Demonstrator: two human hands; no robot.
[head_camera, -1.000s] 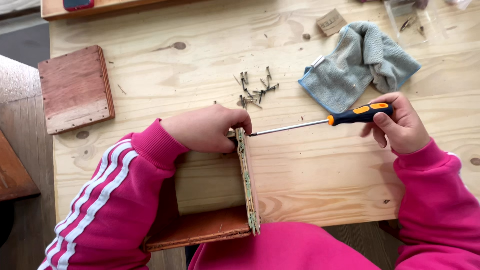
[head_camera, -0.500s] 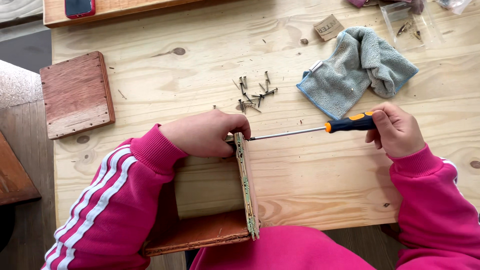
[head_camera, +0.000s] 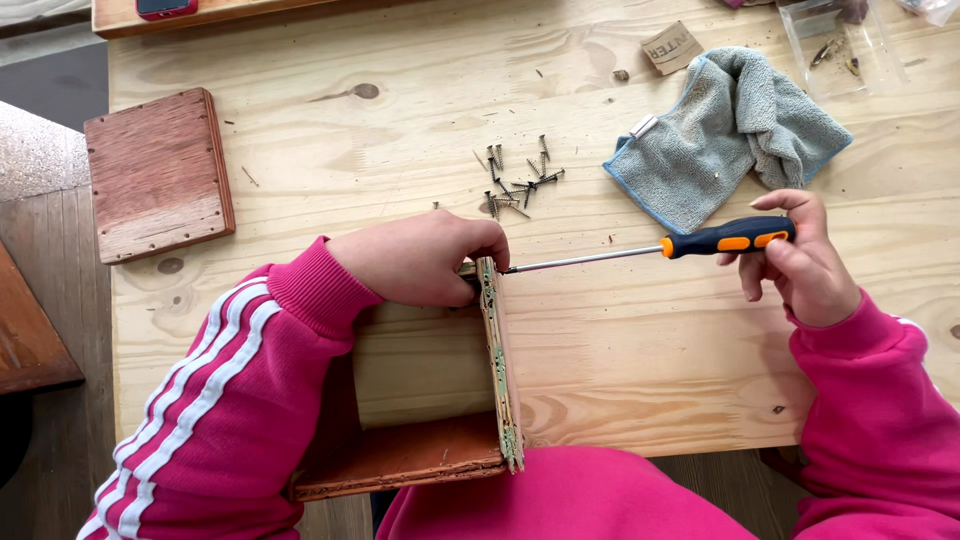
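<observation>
My left hand (head_camera: 420, 262) grips the top of a small open wooden box (head_camera: 420, 400) lying on its side at the table's near edge. The box has a reddish bottom panel and a worn, green-flecked plywood edge (head_camera: 498, 370). My right hand (head_camera: 800, 265) holds a screwdriver (head_camera: 650, 250) with a black and orange handle. Its thin metal shaft points left, and the tip touches the upper end of the plywood edge, next to my left fingers. Both sleeves are pink.
A pile of several dark screws (head_camera: 520, 180) lies just beyond the box. A crumpled grey-blue cloth (head_camera: 725, 135) is at the back right, beside a clear plastic bag (head_camera: 835, 40). A reddish wooden panel (head_camera: 158, 175) rests at the left on the pale wooden table (head_camera: 640, 350).
The screwdriver and my right hand have stayed at the box's edge, with my fingers shifting on the handle. My left hand has not moved off the box.
</observation>
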